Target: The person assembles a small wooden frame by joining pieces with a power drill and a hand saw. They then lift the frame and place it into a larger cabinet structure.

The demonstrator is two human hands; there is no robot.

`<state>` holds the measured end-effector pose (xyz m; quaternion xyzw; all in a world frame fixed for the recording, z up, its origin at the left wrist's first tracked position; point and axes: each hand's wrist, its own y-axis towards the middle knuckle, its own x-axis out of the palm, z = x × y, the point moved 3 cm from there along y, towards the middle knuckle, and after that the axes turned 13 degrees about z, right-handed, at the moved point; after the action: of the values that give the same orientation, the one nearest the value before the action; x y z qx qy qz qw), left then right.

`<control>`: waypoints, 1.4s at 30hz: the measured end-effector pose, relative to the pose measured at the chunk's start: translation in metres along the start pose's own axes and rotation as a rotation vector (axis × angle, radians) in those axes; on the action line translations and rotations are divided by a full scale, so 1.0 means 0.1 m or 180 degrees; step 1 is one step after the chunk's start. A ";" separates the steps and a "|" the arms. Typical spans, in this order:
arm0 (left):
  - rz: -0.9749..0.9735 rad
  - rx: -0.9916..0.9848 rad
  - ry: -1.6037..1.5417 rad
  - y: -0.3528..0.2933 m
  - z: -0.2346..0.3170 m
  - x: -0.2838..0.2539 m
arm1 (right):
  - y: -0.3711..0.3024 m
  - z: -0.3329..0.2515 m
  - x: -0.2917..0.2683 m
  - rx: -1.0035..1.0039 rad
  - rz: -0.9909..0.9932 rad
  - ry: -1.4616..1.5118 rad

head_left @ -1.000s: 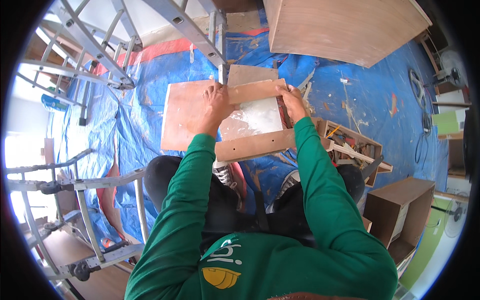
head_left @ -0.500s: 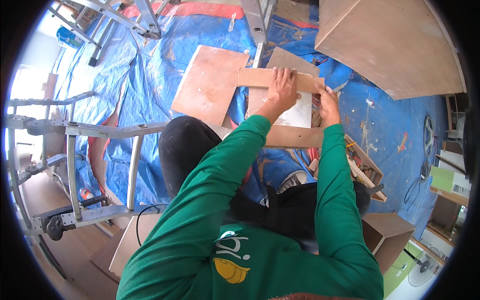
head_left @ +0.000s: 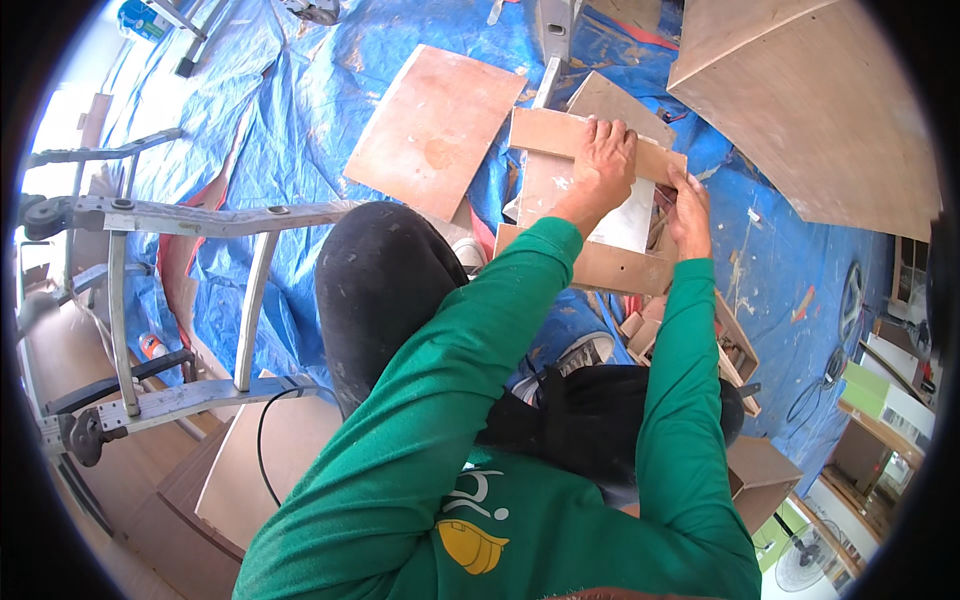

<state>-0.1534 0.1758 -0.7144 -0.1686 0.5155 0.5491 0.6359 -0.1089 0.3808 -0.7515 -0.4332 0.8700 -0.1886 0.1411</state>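
Left hand (head_left: 605,160) | wooden strip (head_left: 546,131) beneath | right hand (head_left: 690,212) | at strip's right end

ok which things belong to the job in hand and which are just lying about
Likely the job:
- narrow wooden board, under left hand, held by right hand
- board with drilled hole

Seemingly just lying about:
- loose plywood panel
- aluminium ladder
- open wooden box

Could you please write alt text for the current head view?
A person's left hand and right hand hold a flat wooden strip, the right one at its right end, above a blue tarp. A wooden panel lies to the left, a metal ladder is at far left, and a large wooden box is at upper right.
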 end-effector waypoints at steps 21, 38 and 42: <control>0.0912 -0.0687 -0.1659 0.75 -0.37 -2.65 | -3.39 -1.36 -2.75 -0.1585 0.2698 -0.1591; -0.2176 0.0134 -0.2253 0.01 1.24 -1.79 | -6.71 3.72 -2.96 0.1803 0.2980 -0.2099; -0.2542 0.0726 -0.1728 -0.26 1.75 -1.78 | -6.96 3.49 -3.14 0.1834 0.3734 -0.1870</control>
<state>-0.0244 0.2106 -0.5018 -0.1332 0.2831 0.2268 0.9223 0.7054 0.1774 -0.7221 0.1275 0.8012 -0.1795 0.5565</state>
